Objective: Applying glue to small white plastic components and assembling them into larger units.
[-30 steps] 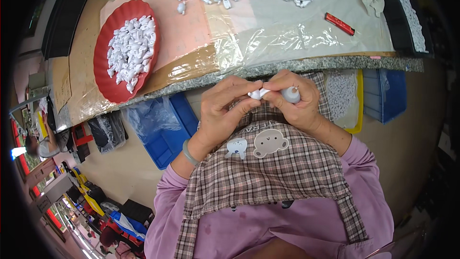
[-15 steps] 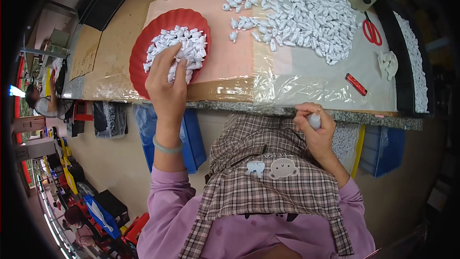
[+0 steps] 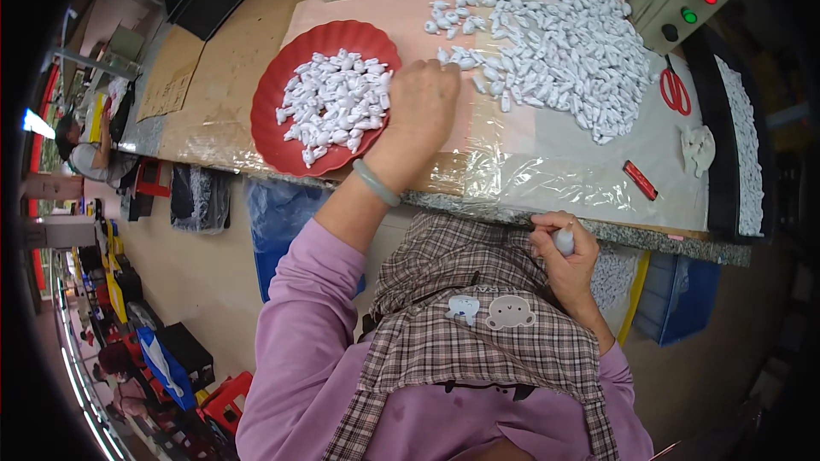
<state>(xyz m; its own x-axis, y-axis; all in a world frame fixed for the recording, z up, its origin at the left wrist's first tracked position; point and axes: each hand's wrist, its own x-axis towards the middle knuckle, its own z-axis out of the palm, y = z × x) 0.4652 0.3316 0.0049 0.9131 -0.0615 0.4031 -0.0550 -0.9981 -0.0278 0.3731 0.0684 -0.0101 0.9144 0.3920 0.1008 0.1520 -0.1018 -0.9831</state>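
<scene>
My left hand [image 3: 418, 109], back upward, reaches to the near left edge of a heap of small white glossy pieces [image 3: 568, 77]. Its fingers are curled downward and closed, and whatever lies under their tips is hidden. Left of this wrist stands a red scalloped dish [image 3: 269, 111], holding many of the same white pieces [image 3: 333, 102]. At the table's front edge my right hand [image 3: 568, 260] wraps round a small pale bottle [image 3: 564, 242], whose rounded end shows between thumb and fingers.
Red-handled scissors [image 3: 675, 92], a crumpled white cloth [image 3: 698, 149] and a red box-shaped stick [image 3: 640, 180] lie at the right. A grey machine housing with lit buttons [image 3: 690, 14] stands behind. Blue bins [image 3: 679, 294] sit below the table.
My left hand has left the pieces in the red dish and moved right to the edge of the heap. My right hand still holds the bottle. The view has shifted slightly.
</scene>
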